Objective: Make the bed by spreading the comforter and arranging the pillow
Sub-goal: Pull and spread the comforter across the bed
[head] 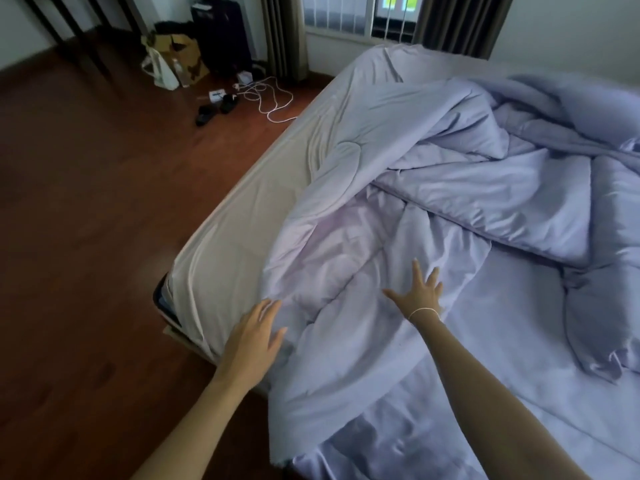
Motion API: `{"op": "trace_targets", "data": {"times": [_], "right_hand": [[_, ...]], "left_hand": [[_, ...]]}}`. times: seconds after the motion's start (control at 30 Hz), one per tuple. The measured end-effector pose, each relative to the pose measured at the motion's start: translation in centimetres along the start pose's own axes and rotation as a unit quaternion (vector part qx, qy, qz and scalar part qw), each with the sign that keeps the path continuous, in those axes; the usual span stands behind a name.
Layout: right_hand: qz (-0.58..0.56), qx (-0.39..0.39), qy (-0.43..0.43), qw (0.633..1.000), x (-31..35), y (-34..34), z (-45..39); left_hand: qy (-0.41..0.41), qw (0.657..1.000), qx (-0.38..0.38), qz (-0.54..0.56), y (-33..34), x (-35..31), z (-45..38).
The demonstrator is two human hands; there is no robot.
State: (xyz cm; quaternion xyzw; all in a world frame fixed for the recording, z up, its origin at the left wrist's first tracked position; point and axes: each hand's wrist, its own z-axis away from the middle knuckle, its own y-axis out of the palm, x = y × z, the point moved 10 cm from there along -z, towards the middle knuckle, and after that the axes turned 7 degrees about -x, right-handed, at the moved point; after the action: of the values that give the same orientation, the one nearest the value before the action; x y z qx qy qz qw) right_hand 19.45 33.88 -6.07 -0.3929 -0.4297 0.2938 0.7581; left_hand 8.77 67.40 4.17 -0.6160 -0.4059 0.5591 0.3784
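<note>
Nearest: my left hand, fingers straight and relaxed, grasping nothing, poised at the near edge of the comforter where it drapes toward the mattress corner; whether the fingertips touch the cloth I cannot tell. Beside it, farther in: my right hand, fingers spread, palm down on a rumpled fold, pressing or about to, also grasping nothing. Item proper: pale lilac comforter, bunched across the middle and far right of the bed, one flap thrown back toward me, the fitted sheet bare to the right of my right arm. Handling, by my estimate: soft, puffy, light for its bulk, smooth-faced and likely slippery, so flat palms may slide it rather than carry it; best taken by pinching the hemmed edge or a corner, one hand each, then drawn outward. No pillow identifiable in view. Beyond: wooden floor, white cable, bags by the wall, curtained window.
</note>
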Motion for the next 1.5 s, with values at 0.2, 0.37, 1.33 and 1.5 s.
{"op": "trace_targets", "data": {"times": [0.2,0.37,1.33,1.5], "right_hand": [[0.048,0.059,0.011,0.997,0.9,5.0,-3.5],[0.1,0.039,-0.009,0.994,3.7,5.0,-1.4],[-0.095,-0.19,0.139,0.967,2.1,3.1,5.4],[-0.066,-0.116,0.231,0.964,-3.5,6.4,-2.0]], "left_hand": [[0.03,0.998,0.042,-0.021,1.0,5.0,-4.0],[0.102,0.991,0.08,-0.025,2.0,6.3,-7.7],[0.477,0.846,0.187,-0.146,15.5,-10.8,-23.7],[0.462,0.816,0.243,-0.25,20.9,-9.7,-27.9]]}}
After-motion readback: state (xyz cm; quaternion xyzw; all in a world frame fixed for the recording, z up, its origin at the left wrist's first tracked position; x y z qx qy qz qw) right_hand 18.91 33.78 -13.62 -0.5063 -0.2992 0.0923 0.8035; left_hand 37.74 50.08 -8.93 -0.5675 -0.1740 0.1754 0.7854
